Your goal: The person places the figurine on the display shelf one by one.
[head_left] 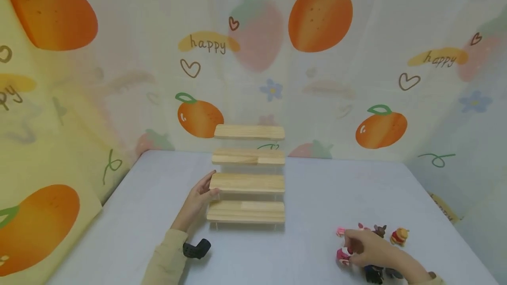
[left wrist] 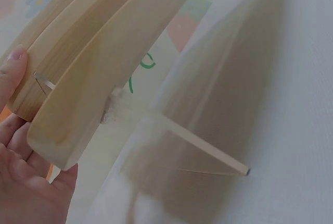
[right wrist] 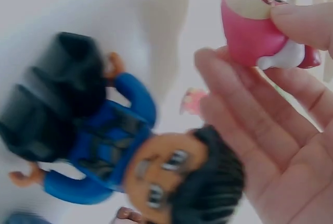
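Note:
A four-tier wooden display shelf (head_left: 247, 182) with clear supports stands mid-table in the head view. At the left end of its second tier from the front, my left hand (head_left: 196, 199) grips the board; the left wrist view has the thumb (left wrist: 16, 70) against the wood and fingers below. My right hand (head_left: 374, 247) pinches a small pink figurine (right wrist: 250, 31) with a white part, between thumb and fingers, at the table's right. Close by in the right wrist view lies a dark-haired toy figure (right wrist: 112, 135) in a blue top.
Around the right hand are a yellow bear figurine (head_left: 399, 236) in red, a brown animal figurine (head_left: 379, 231) and a small pink figurine (head_left: 340, 231). A black device (head_left: 196, 249) sits at the left wrist. Fruit-printed cloth (head_left: 336, 78) hangs behind the white table (head_left: 309, 197).

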Motion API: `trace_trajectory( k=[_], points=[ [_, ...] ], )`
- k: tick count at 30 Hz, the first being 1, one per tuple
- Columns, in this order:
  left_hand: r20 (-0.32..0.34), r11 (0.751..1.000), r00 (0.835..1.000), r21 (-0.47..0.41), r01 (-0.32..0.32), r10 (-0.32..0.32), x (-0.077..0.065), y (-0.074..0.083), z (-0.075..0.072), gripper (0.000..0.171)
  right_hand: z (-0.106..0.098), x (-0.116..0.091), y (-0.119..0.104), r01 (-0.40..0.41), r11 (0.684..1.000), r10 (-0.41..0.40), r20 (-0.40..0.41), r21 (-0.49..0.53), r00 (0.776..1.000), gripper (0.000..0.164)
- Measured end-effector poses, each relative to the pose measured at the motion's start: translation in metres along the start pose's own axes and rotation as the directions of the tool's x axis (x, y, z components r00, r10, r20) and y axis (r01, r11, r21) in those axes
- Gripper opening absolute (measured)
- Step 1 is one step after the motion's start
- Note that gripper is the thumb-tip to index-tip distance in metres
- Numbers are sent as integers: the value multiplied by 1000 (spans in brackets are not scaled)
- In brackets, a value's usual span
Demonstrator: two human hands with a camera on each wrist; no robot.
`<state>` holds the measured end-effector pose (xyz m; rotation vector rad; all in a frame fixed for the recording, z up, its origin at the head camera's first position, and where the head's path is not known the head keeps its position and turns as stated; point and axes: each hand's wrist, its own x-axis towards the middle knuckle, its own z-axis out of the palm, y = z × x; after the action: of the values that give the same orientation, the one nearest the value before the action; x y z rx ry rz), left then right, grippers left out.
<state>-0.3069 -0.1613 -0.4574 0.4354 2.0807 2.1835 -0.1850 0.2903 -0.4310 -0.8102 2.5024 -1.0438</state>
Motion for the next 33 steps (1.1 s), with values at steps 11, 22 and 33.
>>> trace_trajectory(
  k=[11,22,33],
  points=[
    [-50,999,999,32,-5,6,7,-12,0,68,-26,7,-2,53,945,-34,-65,323,997,13],
    [-53,1000,999,30,3,-1,7,-14,0,67,-40,19,-17,-162,907,244,-172,389,954,22],
    [-35,1000,999,20,-10,10,6,-11,-2,68,-50,44,-31,-83,922,175,-215,377,961,33]
  ],
)
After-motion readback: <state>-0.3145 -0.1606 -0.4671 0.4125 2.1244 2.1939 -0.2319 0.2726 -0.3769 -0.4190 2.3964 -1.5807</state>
